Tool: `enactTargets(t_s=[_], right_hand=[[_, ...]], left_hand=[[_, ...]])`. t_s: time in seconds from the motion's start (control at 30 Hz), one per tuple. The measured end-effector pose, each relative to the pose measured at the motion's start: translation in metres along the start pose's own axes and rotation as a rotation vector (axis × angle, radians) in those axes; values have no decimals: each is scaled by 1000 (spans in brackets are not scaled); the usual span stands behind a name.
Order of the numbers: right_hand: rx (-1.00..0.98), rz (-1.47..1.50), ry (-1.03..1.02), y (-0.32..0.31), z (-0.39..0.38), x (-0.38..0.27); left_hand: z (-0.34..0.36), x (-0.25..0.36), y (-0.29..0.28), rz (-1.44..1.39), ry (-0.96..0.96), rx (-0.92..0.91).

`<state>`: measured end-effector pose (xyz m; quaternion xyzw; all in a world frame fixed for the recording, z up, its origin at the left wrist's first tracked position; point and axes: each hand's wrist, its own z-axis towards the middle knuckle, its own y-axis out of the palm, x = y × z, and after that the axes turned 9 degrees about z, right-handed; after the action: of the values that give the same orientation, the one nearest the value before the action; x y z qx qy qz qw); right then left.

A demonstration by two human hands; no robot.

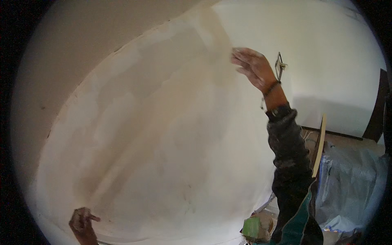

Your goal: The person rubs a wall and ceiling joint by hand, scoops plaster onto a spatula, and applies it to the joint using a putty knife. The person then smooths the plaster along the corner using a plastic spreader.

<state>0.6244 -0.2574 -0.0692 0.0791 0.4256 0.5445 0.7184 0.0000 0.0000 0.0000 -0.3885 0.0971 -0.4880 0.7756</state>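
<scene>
The hands are apart: the right hand (254,68), fingers loosely open, toward the upper edge of the wall (196,134); the left hand (81,219), grip unclear, near its lower-left corner.

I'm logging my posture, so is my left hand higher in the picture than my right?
No, the left hand sits near the bottom edge, while the right hand is in the upper half.

- Left grip (83,223): before the wall (163,134), near its lower left corner.
- Right grip (252,67): before the wall's upper right.
- Strip (320,147): between right sleeve (288,163) and sheet (351,183).
- Block (251,227): left of that sleeve.
</scene>
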Motion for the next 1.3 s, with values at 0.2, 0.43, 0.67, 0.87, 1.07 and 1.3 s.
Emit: enactTargets(t_s=[0.2, 0.43, 0.67, 0.87, 1.07, 1.3], right_hand=[[-428, 261, -191, 5, 97, -1], [-317, -63, -456, -27, 165, 3], [246, -210, -335, 3, 166, -21], [404, -594, -599, -20, 208, 3], [403, -806, -852, -13, 220, 3], [321, -540, -628, -30, 225, 1]], left_hand=[[3, 11, 15, 110, -19, 240], [7, 16, 11, 228, 120, 404], [6, 51, 11, 203, 136, 528], [-5, 37, -3, 314, 78, 606], [1, -62, -71, 394, 153, 669], [-10, -5, -58, 378, 43, 704]])
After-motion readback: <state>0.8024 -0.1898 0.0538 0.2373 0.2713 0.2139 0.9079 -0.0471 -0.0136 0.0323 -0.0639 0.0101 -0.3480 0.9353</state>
